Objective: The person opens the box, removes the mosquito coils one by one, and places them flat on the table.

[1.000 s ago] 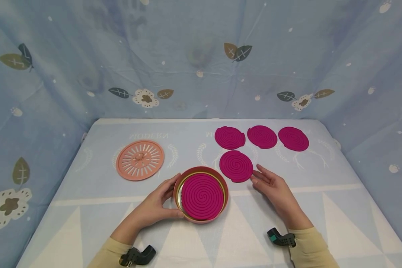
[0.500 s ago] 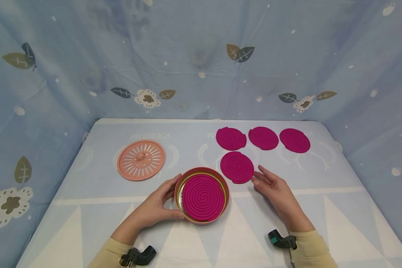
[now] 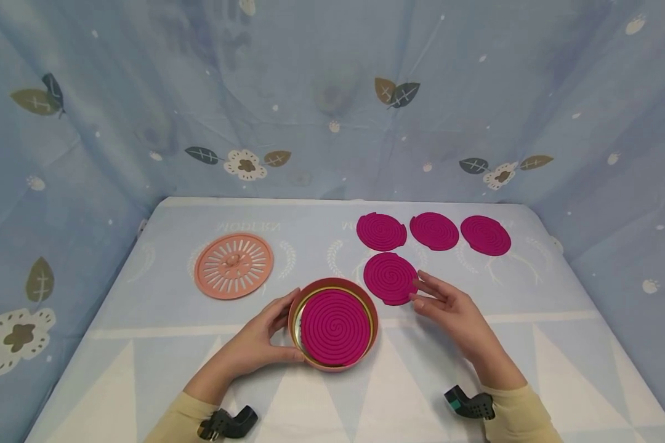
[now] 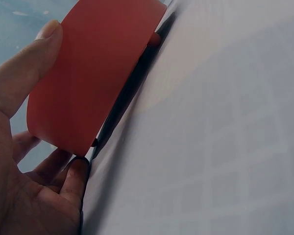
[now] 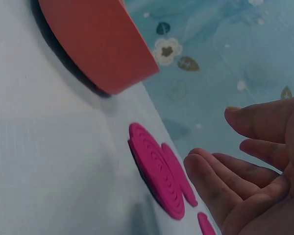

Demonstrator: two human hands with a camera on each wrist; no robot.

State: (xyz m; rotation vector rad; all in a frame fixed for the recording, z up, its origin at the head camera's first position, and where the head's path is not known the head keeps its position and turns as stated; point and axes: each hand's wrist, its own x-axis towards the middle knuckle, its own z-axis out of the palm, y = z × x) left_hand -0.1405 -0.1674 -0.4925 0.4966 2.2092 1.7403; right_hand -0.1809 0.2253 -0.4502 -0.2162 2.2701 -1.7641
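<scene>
Zero load in the right grip: I log it as released, fingers loosely extended. Key relation: the near coil, a flat magenta spiral, lies on the table just left of those fingertips. Round outline, so I note no useful long axis. Head view overlaps fingertips and coil edge; right wrist view shows them apart, so I record no contact. I judge the right the better placed of the two for this coil, the approach being short and leftward.

Left grip grasps the round box, thumb and fingers around its wall. Inside, a boxed coil sits off-centre to the right. The near coil is beyond the box's right side.

Further out: three far coils in a row at the back, and a slotted lid beyond the left grip.
</scene>
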